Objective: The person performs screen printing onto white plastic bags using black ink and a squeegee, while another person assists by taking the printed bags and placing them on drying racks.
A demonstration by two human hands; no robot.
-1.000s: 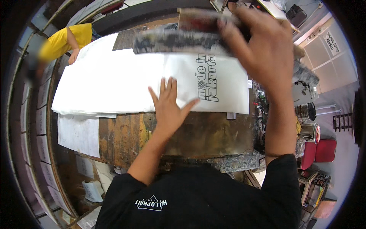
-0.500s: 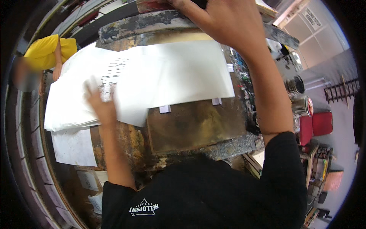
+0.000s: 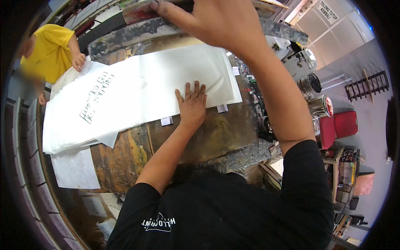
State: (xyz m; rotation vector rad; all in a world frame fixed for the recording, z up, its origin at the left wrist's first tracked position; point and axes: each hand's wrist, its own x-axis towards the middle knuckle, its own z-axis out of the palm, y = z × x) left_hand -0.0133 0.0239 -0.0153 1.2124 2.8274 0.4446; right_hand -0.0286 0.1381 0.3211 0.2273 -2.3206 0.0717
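My left hand lies flat with its fingers spread, palm down near the front edge of a thin white sheet. The sheet stretches across a stained brown board, and another pale sheet edge shows under its right end. Black lettering marks the white stack on the left. My right hand is raised at the top edge, its thumb pointing left over a red and dark bar; its other fingers are out of view. A paint-smeared grey bar runs behind it.
At far left, a person in yellow has one hand at the stack's edge. Small white tabs line the board. To the right stand metal cans, a red chair and a cluttered shelf.
My left hand has moved right from the stack onto the board, and a white sheet now lies farther right there. The lettering appears farther left. My right hand stays raised at the top.
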